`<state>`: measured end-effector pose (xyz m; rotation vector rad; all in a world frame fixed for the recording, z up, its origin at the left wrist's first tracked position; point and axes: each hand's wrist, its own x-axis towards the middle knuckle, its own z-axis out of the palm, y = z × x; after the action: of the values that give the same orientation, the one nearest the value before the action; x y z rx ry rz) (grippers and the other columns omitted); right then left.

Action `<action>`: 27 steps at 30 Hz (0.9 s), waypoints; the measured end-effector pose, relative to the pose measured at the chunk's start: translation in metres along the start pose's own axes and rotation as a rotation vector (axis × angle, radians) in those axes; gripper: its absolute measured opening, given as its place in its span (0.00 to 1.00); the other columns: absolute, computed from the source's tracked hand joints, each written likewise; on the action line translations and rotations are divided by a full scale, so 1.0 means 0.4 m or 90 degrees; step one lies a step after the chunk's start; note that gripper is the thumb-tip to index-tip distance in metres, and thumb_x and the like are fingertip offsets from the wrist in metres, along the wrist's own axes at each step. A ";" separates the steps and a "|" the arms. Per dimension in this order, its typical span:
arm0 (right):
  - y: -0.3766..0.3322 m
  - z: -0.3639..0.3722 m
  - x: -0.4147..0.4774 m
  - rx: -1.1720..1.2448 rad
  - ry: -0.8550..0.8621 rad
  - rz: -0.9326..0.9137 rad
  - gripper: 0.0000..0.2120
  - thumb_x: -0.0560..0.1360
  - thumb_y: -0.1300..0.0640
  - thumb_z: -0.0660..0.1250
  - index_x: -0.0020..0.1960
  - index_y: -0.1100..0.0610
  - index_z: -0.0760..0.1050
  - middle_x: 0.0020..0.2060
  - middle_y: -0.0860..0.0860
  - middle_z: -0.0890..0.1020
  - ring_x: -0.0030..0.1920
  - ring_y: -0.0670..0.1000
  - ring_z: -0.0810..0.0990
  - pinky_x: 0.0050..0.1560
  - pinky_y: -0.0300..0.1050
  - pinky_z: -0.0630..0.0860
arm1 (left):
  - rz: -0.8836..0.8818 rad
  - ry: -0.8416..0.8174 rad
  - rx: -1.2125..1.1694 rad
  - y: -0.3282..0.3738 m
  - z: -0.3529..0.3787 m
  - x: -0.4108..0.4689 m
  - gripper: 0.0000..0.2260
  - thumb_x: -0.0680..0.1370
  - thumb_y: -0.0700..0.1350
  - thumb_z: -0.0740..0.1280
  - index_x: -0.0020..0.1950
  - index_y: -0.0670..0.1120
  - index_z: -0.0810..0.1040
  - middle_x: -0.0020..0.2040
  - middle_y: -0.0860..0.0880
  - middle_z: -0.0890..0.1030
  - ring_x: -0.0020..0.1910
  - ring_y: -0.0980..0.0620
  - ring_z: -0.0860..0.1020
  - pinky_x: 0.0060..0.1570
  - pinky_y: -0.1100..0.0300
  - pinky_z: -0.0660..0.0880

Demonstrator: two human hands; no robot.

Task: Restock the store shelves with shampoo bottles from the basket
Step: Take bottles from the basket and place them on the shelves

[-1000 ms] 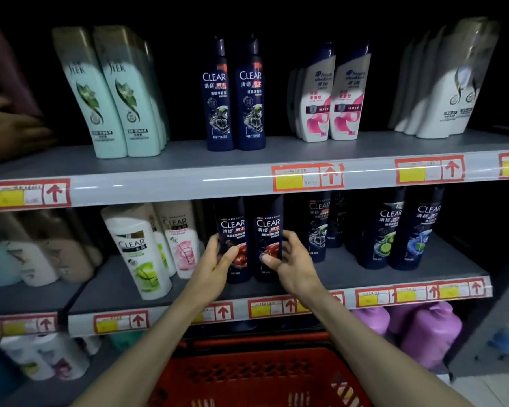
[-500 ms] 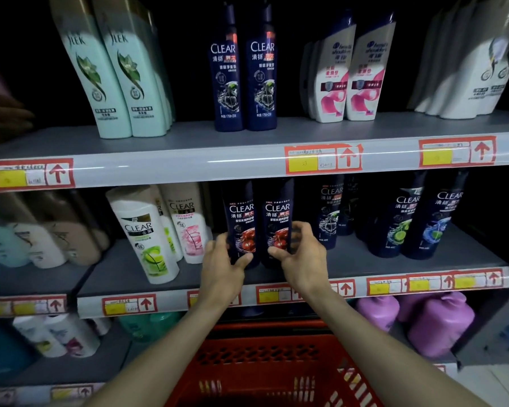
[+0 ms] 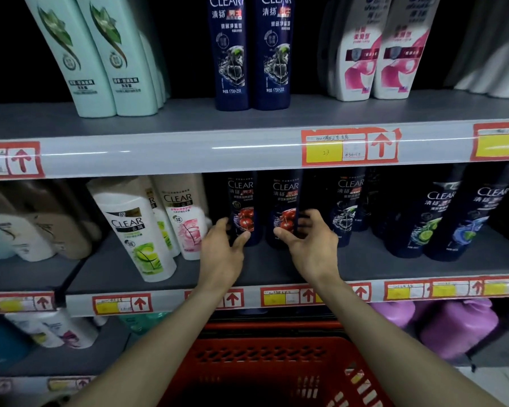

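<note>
Squaring up two cherry-label shampoo bottles on the middle shelf [image 3: 265,268], straight above the red basket [image 3: 265,362].

With the left grip [image 3: 222,254] wrapped round the left cherry bottle [image 3: 243,201] and the right grip [image 3: 312,248] wrapped round the right cherry bottle [image 3: 285,201], thumbs across the labels, slide both back evenly. Keep them upright, bases flat, labels outward, just beside each other. Avoid knocking the white Clear bottles [image 3: 135,230] up-left of the basket or the dark Clear bottles [image 3: 350,207] up-right of it. Push low and let go only once both stand steady. Tall, slim, dark and glossy, with pale "CLEAR" lettering over red cherries; probably slick and easily toppled. Cannot tell how much stock is left inside the basket.
</note>
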<state>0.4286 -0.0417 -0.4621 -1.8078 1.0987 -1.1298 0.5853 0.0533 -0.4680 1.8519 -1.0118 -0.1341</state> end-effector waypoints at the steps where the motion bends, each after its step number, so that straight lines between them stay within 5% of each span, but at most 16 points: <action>1: 0.000 0.000 0.002 -0.001 0.000 0.001 0.24 0.70 0.46 0.81 0.60 0.47 0.74 0.43 0.33 0.76 0.45 0.31 0.75 0.39 0.19 0.70 | -0.004 0.000 0.004 -0.002 0.002 0.004 0.17 0.80 0.49 0.72 0.67 0.45 0.77 0.58 0.50 0.84 0.54 0.52 0.81 0.57 0.54 0.79; 8: -0.010 0.000 -0.005 -0.017 -0.022 0.024 0.26 0.72 0.45 0.79 0.65 0.49 0.74 0.47 0.39 0.79 0.46 0.36 0.78 0.38 0.23 0.71 | -0.016 -0.005 -0.008 -0.001 0.008 -0.002 0.16 0.81 0.48 0.71 0.66 0.46 0.77 0.56 0.55 0.82 0.55 0.54 0.81 0.52 0.64 0.74; 13: -0.010 0.000 -0.029 -0.003 -0.012 0.026 0.29 0.73 0.49 0.79 0.69 0.49 0.70 0.58 0.46 0.81 0.57 0.47 0.80 0.55 0.41 0.79 | -0.013 -0.037 -0.027 0.006 0.001 -0.019 0.23 0.81 0.47 0.71 0.74 0.46 0.71 0.66 0.50 0.81 0.64 0.50 0.79 0.67 0.50 0.76; 17: -0.002 -0.003 -0.031 -0.040 -0.026 0.028 0.29 0.74 0.50 0.78 0.71 0.51 0.70 0.59 0.46 0.81 0.56 0.44 0.79 0.51 0.35 0.74 | -0.017 -0.097 -0.041 0.005 0.000 -0.008 0.20 0.81 0.48 0.71 0.70 0.48 0.69 0.64 0.51 0.81 0.64 0.52 0.78 0.67 0.52 0.75; 27: 0.014 0.007 -0.006 -0.044 -0.036 0.023 0.26 0.75 0.51 0.77 0.69 0.51 0.73 0.56 0.47 0.83 0.53 0.45 0.82 0.56 0.43 0.81 | -0.046 -0.137 -0.099 -0.028 0.002 0.034 0.16 0.84 0.50 0.65 0.69 0.46 0.70 0.70 0.47 0.78 0.70 0.48 0.75 0.72 0.46 0.72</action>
<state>0.4289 -0.0411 -0.4690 -1.8543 1.1450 -1.0259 0.6002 0.0452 -0.4730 1.7573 -1.0494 -0.4505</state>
